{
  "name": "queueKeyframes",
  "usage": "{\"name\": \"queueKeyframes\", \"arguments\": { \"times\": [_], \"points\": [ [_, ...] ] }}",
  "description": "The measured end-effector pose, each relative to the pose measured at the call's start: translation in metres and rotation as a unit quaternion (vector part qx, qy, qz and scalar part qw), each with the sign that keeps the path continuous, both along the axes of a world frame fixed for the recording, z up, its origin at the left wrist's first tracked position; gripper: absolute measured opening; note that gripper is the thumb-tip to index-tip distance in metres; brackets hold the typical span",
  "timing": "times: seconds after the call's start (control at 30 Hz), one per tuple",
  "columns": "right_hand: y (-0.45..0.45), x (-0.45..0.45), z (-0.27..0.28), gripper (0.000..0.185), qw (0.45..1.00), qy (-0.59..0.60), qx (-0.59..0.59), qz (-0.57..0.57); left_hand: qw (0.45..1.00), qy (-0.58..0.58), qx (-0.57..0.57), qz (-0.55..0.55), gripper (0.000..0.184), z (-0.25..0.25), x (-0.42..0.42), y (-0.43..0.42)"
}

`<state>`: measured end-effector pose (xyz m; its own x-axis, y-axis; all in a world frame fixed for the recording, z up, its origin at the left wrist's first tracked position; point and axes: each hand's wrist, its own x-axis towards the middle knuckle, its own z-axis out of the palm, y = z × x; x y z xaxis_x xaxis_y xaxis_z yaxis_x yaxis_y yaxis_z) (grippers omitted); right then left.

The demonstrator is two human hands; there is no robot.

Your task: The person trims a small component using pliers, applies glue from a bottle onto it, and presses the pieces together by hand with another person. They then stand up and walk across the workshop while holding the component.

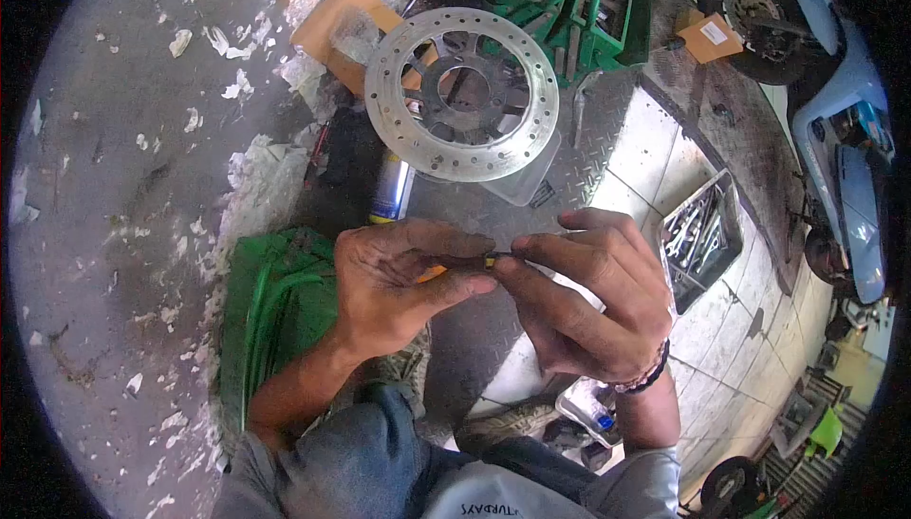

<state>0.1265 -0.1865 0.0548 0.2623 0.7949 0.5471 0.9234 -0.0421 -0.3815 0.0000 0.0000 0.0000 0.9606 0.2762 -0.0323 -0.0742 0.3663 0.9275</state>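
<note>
My left hand (pixel 403 277) pinches a small dark piece with a yellow part (pixel 491 261) between thumb and forefinger. From the other side, the fingertips of my right hand (pixel 598 296) close on that same piece. Its exact kind is too small to make out. A strip of yellow-orange shows between the left thumb and forefinger. Just beyond my hands lies a round drilled brake disc (pixel 465 162), resting over a clear plastic container (pixel 527 187). A blue and white spray can (pixel 387 189) lies partly beneath the disc, near my left hand.
A green cantilever toolbox (pixel 560 30) stands open at the back. Right of my hands, a metal tray (pixel 729 258) holds several wrenches. Another green metal box (pixel 261 305) is at my left. Cardboard (pixel 342 21) lies behind the disc, and a blue motorcycle (pixel 845 173) stands far right.
</note>
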Motion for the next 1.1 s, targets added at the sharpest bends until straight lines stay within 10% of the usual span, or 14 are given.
{"name": "queueKeyframes", "arguments": {
  "times": [1.1],
  "points": [
    [-0.0016,-0.0026,0.0032,0.038,1.0,0.014,-0.015,-0.01,1.0,0.0,-0.008,-0.004,0.026,0.001,0.0008,-0.0022]
  ]
}}
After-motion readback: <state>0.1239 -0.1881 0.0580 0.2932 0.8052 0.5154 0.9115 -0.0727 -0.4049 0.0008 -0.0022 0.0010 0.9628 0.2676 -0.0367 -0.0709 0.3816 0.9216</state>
